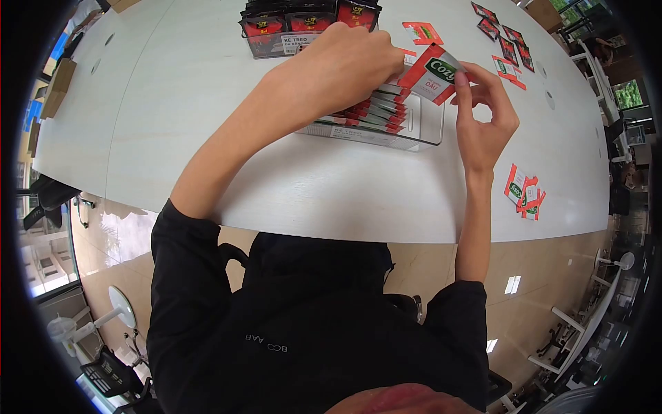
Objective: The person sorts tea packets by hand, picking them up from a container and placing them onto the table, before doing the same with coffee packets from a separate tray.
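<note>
My right hand (488,103) pinches a red and white Cozy sachet (434,74) by its right edge, between thumb and fingertips. The sachet is tilted above the right part of a clear plastic box (420,141). A row of similar red and white sachets (376,110) stands in the box, leaning on one another. My left hand (362,61) is over the box with its fingers curled, close to the held sachet's left corner. Its fingertips are hidden, so whatever they grip cannot be made out.
Behind my left hand stands another clear box (269,47) of black and red sachets (310,22). Loose Cozy sachets (525,193) lie at the right front. Several dark sachets (508,50) and a red-white sachet (509,71) lie at the far right. Another sachet (421,32) lies behind the box.
</note>
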A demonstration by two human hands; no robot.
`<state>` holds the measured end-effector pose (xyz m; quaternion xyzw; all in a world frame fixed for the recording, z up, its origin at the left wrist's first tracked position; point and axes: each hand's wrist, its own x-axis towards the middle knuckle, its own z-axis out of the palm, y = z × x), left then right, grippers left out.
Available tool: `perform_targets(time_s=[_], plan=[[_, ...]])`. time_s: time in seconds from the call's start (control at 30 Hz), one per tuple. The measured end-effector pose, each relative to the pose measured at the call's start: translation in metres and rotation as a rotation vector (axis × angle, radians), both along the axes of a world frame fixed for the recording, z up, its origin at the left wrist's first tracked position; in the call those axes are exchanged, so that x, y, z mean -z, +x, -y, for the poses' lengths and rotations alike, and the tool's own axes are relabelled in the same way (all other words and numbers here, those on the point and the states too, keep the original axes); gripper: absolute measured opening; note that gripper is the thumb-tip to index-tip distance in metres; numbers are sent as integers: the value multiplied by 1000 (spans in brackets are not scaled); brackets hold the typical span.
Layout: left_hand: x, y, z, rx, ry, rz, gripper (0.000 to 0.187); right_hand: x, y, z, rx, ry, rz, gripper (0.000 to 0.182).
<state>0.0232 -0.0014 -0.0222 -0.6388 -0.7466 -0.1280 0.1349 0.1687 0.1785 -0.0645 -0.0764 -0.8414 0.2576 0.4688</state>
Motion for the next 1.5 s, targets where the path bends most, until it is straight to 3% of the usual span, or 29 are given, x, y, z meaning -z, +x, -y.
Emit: perform_targets(time_s=[0.2,0.3,0.47,0.8,1.0,1.1,1.2,1.27,1.5], plan=[[5,1,-3,-33,-75,-54,11,-2,2,-1,14,-40,-32,12],[14,5,-11,48,58,-35,15,-3,3,-2,27,-53,-63,11],[6,10,-14,21,-112,-78,16,-3,3,-6,51,-9,-101,10],[5,11,-9,-32,-151,-192,15,-5,3,-8,74,49,-57,12],[3,10,-13,-8,-108,10,16,-5,4,-11,89,47,-79,13],[11,12,-19,84,100,-11,20,-7,6,-11,104,21,-119,13],[19,11,-20,202,95,-79,25,-9,8,-12,128,-15,-142,13],[22,11,-19,290,-48,89,25,-10,8,-13,147,5,-171,14],[12,12,-19,219,-159,153,27,-9,10,-15,149,-13,-170,15]])
